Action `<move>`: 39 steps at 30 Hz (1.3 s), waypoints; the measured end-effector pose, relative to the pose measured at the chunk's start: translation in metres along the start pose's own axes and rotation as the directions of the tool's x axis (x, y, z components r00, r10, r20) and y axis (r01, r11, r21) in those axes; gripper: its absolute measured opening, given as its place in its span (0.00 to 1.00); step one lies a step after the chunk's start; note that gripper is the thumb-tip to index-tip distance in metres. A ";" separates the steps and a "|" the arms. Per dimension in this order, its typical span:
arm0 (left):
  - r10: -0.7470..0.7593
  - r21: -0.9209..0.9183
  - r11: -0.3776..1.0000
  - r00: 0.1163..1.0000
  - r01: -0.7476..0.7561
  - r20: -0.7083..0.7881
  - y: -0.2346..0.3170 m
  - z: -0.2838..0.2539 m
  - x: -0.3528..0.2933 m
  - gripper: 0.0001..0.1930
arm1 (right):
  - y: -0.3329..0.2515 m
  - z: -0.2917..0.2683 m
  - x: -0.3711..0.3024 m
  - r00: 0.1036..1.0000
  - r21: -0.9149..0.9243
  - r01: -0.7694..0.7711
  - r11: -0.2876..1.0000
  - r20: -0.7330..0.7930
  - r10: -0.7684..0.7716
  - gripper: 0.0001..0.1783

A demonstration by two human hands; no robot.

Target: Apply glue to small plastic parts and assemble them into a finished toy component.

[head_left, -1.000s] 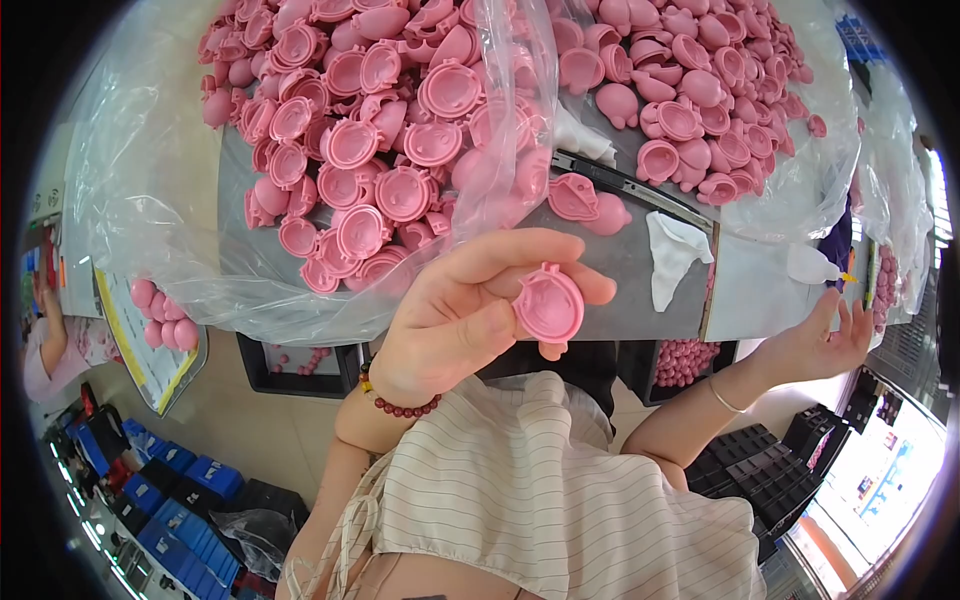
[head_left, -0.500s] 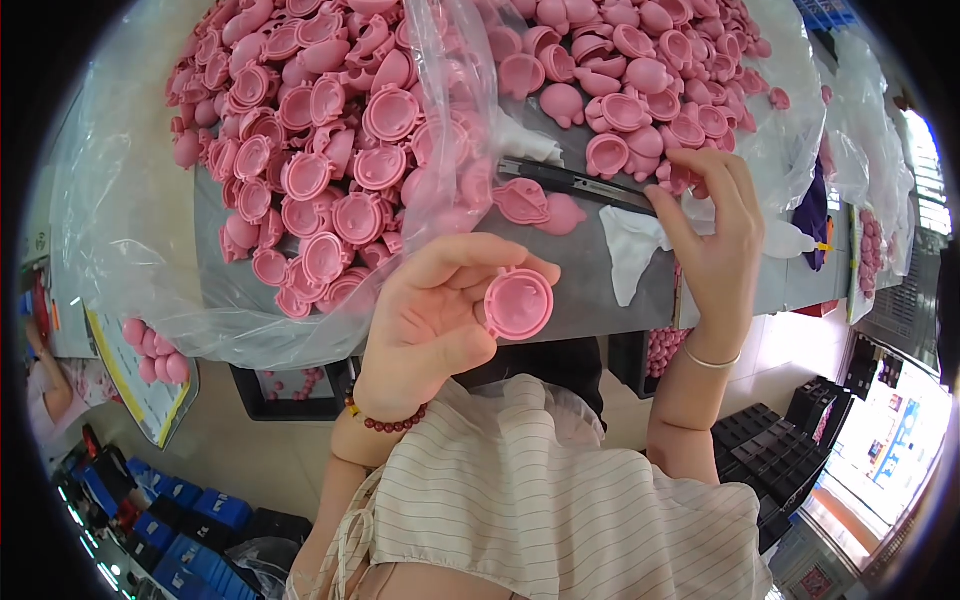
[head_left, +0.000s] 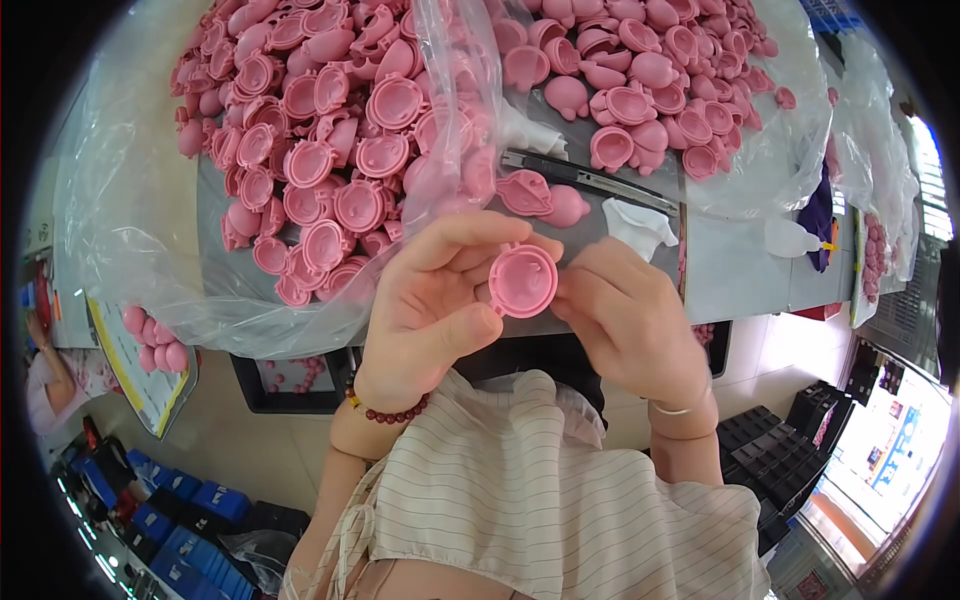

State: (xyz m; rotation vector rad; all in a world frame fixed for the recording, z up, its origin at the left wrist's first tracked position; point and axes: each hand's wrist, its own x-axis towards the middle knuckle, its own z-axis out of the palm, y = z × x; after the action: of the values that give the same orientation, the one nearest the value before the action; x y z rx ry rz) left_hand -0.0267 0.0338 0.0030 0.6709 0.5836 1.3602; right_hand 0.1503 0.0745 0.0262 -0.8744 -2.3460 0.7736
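My left hand (head_left: pixel 425 300) holds a round pink plastic half-shell (head_left: pixel 525 281) between thumb and fingers, its hollow side facing up. Close against the shell's right edge is my right hand (head_left: pixel 635 325), fingers curled together in a pinch; whatever lies between them is hidden. Beyond the hands, a black utility knife (head_left: pixel 590 180) lies slantwise on the grey table. A flat pink piece (head_left: pixel 523 193) and a rounded pink piece (head_left: pixel 566 206) rest just below the knife, with a crumpled white cloth (head_left: pixel 637 226) to their right.
Two large heaps of pink shells (head_left: pixel 325 150), (head_left: pixel 640 75) lie on clear plastic bags at the far left and far right. A white squeeze bottle (head_left: pixel 790 238) is at the right. Below the table's edge sits a black bin (head_left: pixel 290 385); another person's arm (head_left: pixel 55 370) shows far left.
My right hand has come from the right-hand heap, down and left, to the shell's edge, and its fingers have closed together. My left hand still holds the shell, raised slightly.
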 end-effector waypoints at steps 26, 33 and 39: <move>0.115 0.244 0.960 0.989 -0.135 0.095 -0.007 0.007 -0.002 0.21 | -0.001 0.004 -0.004 0.934 0.105 0.111 0.988 -0.351 -0.068 0.19; 0.094 0.279 0.953 0.989 -0.122 0.111 -0.007 0.006 -0.003 0.21 | -0.002 0.005 -0.005 0.917 0.030 0.156 0.987 -0.375 -0.134 0.18; 0.144 0.414 0.890 0.979 -0.193 0.147 -0.006 0.006 -0.003 0.27 | -0.015 0.012 -0.012 0.915 -0.161 0.202 0.966 -0.320 -0.245 0.17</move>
State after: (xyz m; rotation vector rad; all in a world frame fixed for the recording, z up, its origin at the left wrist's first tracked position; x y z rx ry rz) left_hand -0.0188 0.0302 0.0028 1.1711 0.7552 1.3551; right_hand 0.1447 0.0526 0.0246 -0.7064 -2.1518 0.3525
